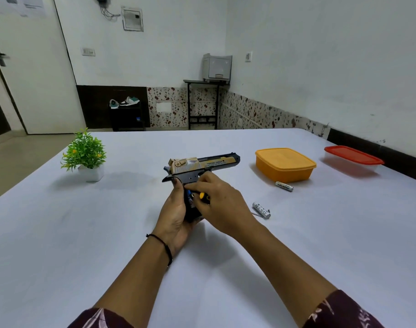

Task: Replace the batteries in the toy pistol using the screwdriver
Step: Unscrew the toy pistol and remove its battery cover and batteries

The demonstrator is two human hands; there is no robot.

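Note:
The black and gold toy pistol (203, 163) is held up over the middle of the table, barrel pointing right. My left hand (175, 215) wraps around its grip from the left. My right hand (220, 201) covers the grip's right side and holds a small screwdriver (203, 196) with a yellow and black handle against the grip. Something blue shows on the grip between my hands. Two loose batteries lie on the table to the right: one (284, 186) near the orange box, one (261, 210) closer to my right wrist.
An orange lidded box (285, 164) and a clear box with a red lid (353, 158) stand at the right of the table (107, 233). A small potted green plant (86, 155) stands at the far left.

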